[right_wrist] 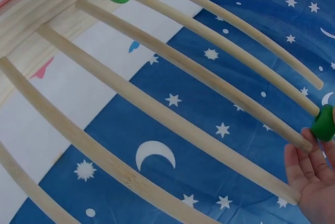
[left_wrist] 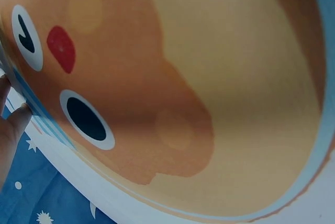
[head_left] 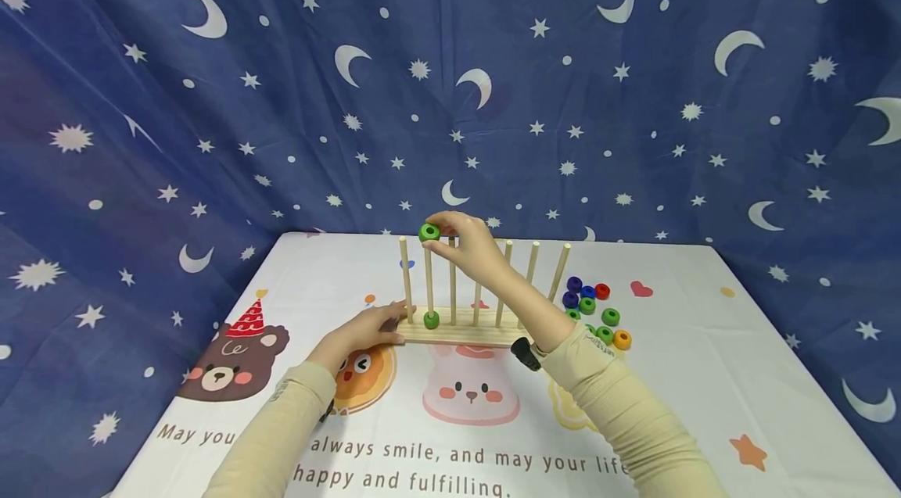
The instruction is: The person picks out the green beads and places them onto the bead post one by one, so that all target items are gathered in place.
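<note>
My right hand (head_left: 468, 244) pinches a green bead (head_left: 429, 232) at the top of the second peg from the left; in the right wrist view that bead (right_wrist: 324, 123) meets the peg's tip. Another green bead (head_left: 432, 320) sits at the bottom of the same peg, on the wooden base (head_left: 457, 335). The other pegs in view carry no bead. My left hand (head_left: 369, 327) rests at the left end of the base, fingers and thumb around its edge. Only part of the left hand (left_wrist: 10, 124) shows at the left wrist view's edge.
Right of the rack lie loose beads: several green (head_left: 610, 317), a red (head_left: 602, 291), an orange (head_left: 622, 339), a blue (head_left: 588, 292) and purple ones (head_left: 574, 284). The printed white tablecloth (head_left: 676, 373) ends at a starry blue curtain (head_left: 394, 130).
</note>
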The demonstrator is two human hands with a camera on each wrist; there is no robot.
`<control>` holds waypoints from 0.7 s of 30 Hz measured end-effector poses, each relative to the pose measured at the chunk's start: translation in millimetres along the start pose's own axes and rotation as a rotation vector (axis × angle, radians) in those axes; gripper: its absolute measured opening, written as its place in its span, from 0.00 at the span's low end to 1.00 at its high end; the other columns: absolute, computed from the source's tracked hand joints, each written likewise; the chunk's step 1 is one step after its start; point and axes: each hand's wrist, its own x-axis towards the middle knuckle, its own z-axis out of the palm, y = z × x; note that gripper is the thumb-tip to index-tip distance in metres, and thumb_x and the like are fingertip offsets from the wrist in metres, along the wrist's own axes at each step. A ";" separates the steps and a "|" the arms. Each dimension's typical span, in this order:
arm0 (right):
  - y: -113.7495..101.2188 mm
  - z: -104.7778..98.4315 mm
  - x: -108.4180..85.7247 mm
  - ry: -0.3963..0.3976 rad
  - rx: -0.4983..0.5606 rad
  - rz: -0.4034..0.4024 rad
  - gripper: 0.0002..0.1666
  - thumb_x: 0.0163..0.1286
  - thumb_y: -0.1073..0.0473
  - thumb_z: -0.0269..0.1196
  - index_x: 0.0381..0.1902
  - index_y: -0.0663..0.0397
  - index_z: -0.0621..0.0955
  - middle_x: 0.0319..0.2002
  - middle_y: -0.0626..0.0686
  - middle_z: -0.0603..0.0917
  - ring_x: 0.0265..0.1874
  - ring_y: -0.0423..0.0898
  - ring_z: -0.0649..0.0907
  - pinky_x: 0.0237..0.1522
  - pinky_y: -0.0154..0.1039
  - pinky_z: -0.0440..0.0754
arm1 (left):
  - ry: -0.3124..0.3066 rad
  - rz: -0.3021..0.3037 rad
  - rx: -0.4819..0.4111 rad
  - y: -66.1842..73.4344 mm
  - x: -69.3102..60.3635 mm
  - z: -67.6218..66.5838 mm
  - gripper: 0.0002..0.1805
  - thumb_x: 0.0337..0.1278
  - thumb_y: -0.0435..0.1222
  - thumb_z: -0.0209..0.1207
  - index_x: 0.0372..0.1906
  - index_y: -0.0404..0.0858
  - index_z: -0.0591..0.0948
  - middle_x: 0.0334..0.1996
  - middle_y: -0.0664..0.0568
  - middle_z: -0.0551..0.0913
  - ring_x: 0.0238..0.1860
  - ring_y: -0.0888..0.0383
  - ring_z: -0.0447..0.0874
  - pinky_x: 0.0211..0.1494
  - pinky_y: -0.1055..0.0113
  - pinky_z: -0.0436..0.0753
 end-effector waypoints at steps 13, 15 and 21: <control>-2.1 -0.5 3.3 -0.056 -0.023 0.002 0.20 0.62 0.58 0.65 0.50 0.62 0.80 0.43 0.56 0.85 0.41 0.50 0.82 0.46 0.44 0.82 | 0.000 -0.015 0.008 -2.2 1.2 0.1 0.33 0.56 0.43 0.61 0.68 0.41 0.68 0.71 0.41 0.59 0.71 0.39 0.56 0.71 0.42 0.58; -2.1 -0.6 3.6 -0.061 -0.031 0.012 0.19 0.62 0.58 0.65 0.50 0.61 0.80 0.43 0.56 0.85 0.42 0.48 0.83 0.46 0.42 0.81 | 0.000 -0.011 0.004 -1.6 1.0 -0.4 0.33 0.57 0.43 0.61 0.68 0.41 0.68 0.71 0.41 0.59 0.71 0.39 0.56 0.71 0.42 0.58; -2.1 -1.2 2.2 -0.054 -0.025 0.027 0.19 0.63 0.59 0.65 0.50 0.61 0.80 0.47 0.57 0.84 0.46 0.51 0.83 0.48 0.40 0.82 | 0.004 0.003 0.003 -0.4 0.9 0.4 0.32 0.57 0.42 0.61 0.67 0.40 0.68 0.71 0.41 0.59 0.71 0.39 0.55 0.72 0.43 0.57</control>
